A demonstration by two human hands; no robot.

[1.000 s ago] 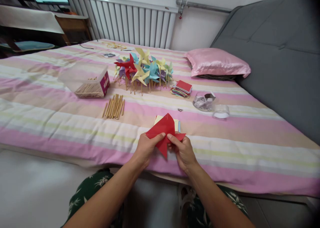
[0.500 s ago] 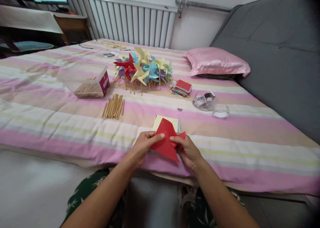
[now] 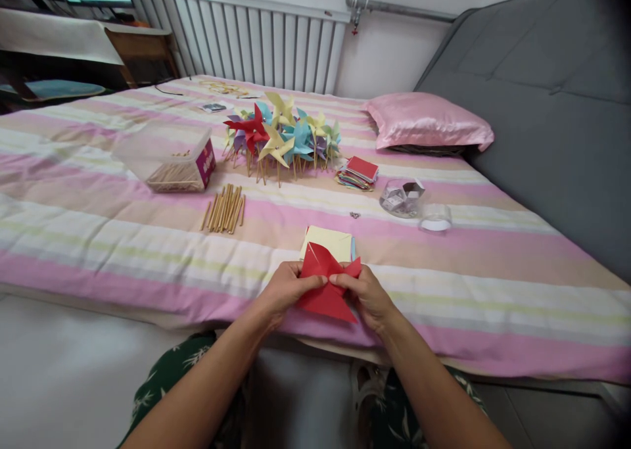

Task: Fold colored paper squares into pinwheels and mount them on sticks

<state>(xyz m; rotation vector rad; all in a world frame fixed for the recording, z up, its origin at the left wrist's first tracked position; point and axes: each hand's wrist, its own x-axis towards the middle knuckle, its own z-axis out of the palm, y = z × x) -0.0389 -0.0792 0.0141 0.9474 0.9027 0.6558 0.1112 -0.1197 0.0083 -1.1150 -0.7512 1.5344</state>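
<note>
A red paper pinwheel blade sheet (image 3: 323,302), partly folded with pointed corners, is held between both hands over the bed's near edge. My left hand (image 3: 284,291) grips its left side, thumb on top near the middle. From the right, my right hand (image 3: 369,296) pinches it, with that thumb tip close to the left one. The fingers beneath the paper are hidden. Just behind it lies a small stack of cream and coloured paper sheets (image 3: 329,242), partly covered by the red points.
Finished pinwheels (image 3: 280,140) stand clustered at mid-bed. Left are a plastic tub of sticks (image 3: 175,169) and a pile of short sticks (image 3: 225,211). Right are stacked coloured squares (image 3: 359,169), a clear round container (image 3: 401,199), a tape roll (image 3: 436,219) and small metal bits (image 3: 354,215).
Both thumbs have come closer together at the paper's middle. The red sheet's upper point has tilted left and lower, uncovering more of the cream stack.
</note>
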